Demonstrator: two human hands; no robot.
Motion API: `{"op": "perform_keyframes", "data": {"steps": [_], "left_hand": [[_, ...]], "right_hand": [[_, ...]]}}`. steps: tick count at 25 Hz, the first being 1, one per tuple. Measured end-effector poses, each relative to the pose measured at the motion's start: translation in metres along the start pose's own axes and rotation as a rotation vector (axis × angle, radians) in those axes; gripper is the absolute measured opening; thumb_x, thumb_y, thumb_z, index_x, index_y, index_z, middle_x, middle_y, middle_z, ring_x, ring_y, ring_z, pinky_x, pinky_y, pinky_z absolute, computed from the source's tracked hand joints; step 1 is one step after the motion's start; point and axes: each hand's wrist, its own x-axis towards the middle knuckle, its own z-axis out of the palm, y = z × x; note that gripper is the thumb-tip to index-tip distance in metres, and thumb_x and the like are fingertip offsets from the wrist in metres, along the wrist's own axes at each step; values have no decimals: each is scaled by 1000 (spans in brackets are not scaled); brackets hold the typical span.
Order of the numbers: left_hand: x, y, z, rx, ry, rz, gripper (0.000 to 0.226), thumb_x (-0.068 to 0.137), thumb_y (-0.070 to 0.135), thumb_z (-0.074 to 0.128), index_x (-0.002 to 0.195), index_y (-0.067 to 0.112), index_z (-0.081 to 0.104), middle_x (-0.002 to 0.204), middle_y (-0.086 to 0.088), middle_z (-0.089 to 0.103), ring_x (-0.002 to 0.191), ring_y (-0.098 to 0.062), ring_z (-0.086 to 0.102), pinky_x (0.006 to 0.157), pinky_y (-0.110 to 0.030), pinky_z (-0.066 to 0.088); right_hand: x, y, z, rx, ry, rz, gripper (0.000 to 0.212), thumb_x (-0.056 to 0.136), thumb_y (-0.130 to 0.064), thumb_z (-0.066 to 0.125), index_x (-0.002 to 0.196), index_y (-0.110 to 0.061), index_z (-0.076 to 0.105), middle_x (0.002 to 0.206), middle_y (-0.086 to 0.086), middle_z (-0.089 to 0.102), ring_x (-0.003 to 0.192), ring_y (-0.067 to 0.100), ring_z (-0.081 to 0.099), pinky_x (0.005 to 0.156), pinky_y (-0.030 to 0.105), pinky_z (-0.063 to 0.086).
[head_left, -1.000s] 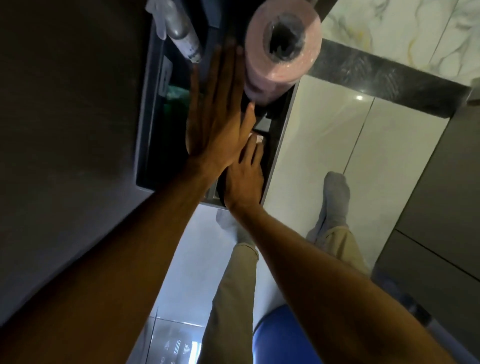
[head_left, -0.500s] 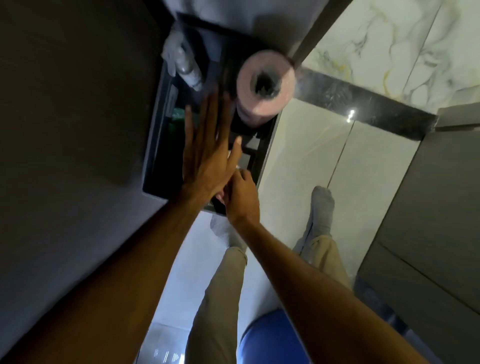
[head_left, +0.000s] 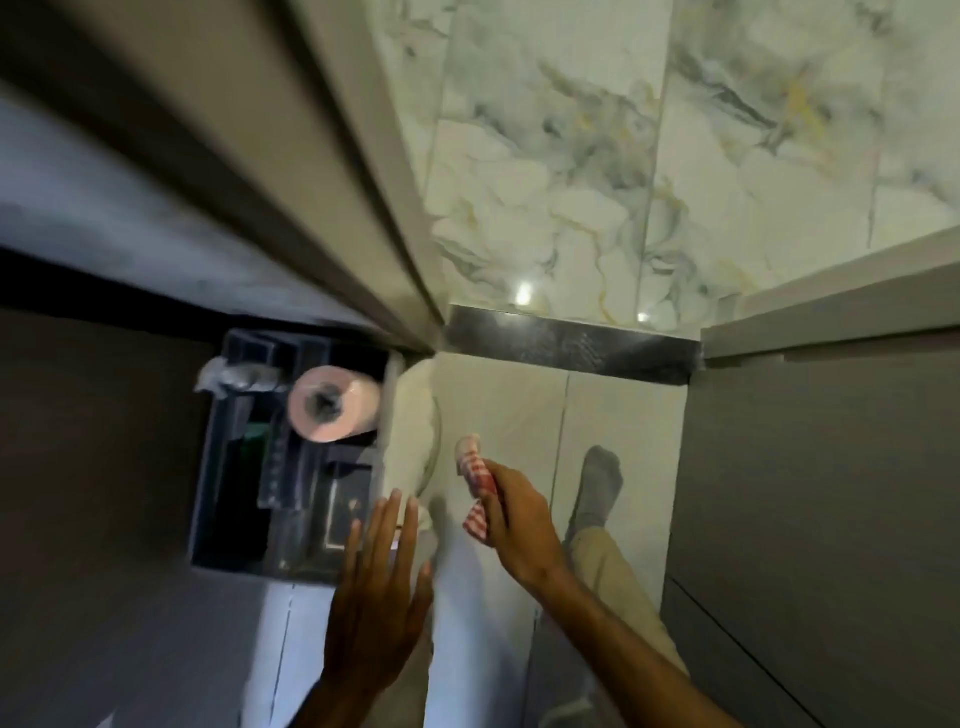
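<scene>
Right hand (head_left: 519, 525) pinches a folded cloth (head_left: 475, 480) over the floor, just beside the open drawer (head_left: 205, 499). The cloth's long axis runs away from the person, free end toward the wall. Left hand (head_left: 379, 613), flat and holding nothing, is at the drawer's near corner. To shut the drawer, push flat-palmed and keep the cloth clear.

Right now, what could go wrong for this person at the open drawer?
The right hand grips only part of the checked cloth, so it might slip to the floor. The left hand is spread at the open drawer's edge; pushing it shut could trap fingers. A hard shove might topple the pink roll standing inside.
</scene>
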Motion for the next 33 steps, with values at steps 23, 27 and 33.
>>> {"op": "perform_keyframes", "data": {"steps": [23,27,33], "left_hand": [[385,-32,461,-49,183,-121,72,112,42,42,174,15,15,183,-10,6,171,-16,-10,139,-42,-12],[384,-38,463,83,195,-142,75,109,46,47,169,6,28,179,-21,20,170,-31,7,140,-56,9],[383,-35,459,-3,273,-185,67,113,41,24,168,3,29,177,-21,28,165,-38,28,129,-66,36]], "right_hand": [[515,293,39,-869,201,-671,69,119,-40,41,174,-2,25,183,20,22,173,35,19,144,52,17],[535,263,57,-914,248,-611,73,118,-39,38,177,-7,10,187,16,2,176,30,3,144,47,5],[479,331,-12,-1128,273,-620,77,112,-29,56,175,-2,20,185,21,13,174,34,13,141,57,25]]}}
